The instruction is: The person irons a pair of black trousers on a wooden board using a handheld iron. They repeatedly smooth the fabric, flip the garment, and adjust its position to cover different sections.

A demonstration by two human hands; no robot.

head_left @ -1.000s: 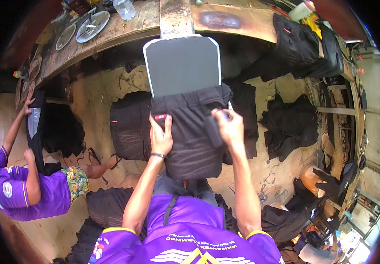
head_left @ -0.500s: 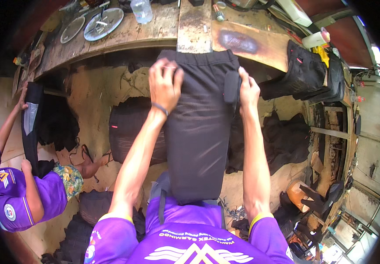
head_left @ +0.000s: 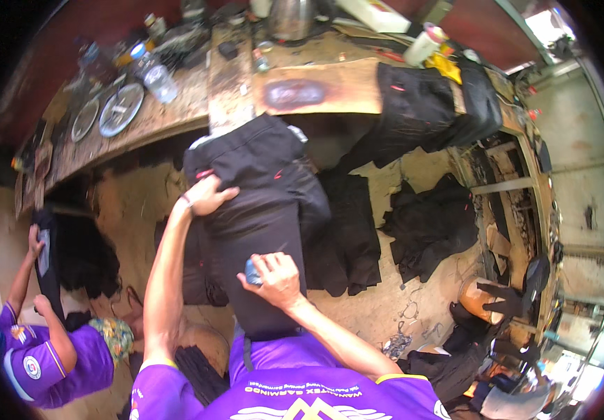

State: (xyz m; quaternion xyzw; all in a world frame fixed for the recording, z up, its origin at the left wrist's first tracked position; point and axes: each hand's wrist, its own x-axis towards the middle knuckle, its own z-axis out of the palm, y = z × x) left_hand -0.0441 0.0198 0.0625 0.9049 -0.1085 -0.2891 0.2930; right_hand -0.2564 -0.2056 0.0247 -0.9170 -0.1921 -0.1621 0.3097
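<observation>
Head view showed you the black garment (head_left: 253, 234) laid lengthwise before you, its long axis running from the bench (head_left: 191, 92) back to your lap, its far end leaning a little toward your left. It was stretched over a pale-edged board (head_left: 297, 133), of which only the corners peeked out beside the waistband (head_left: 246, 140).

Your left hand (head_left: 209, 197) lay on the garment's left edge, a short way below the waistband, with the thumb spread to the right across the cloth. Those fingers sat just below the red tab (head_left: 204, 173); whether they pinched the fabric or merely pressed on it, you could not tell. Your right hand (head_left: 276, 280) was over the near half, closer to your body than the left one, its fingers curled round a blue-grey object (head_left: 252, 271) mostly hidden by your grip, so its kind was unclear. From those right fingers, the waistband lay away from you, up toward the bench and somewhat left, with most of the garment's length between; the near end lay just behind them, by your purple shirt (head_left: 281, 374).

The cloth looked smooth and fairly taut down the middle, with a faint sheen, while a looser fold (head_left: 310, 199) bulged along the right side. A small red mark (head_left: 279, 174) stood out below the waistband. Off to your right, more black garments (head_left: 417, 112) hung over the bench edge, and another dark pile (head_left: 431, 224) lay on the floor (head_left: 386, 308).
</observation>
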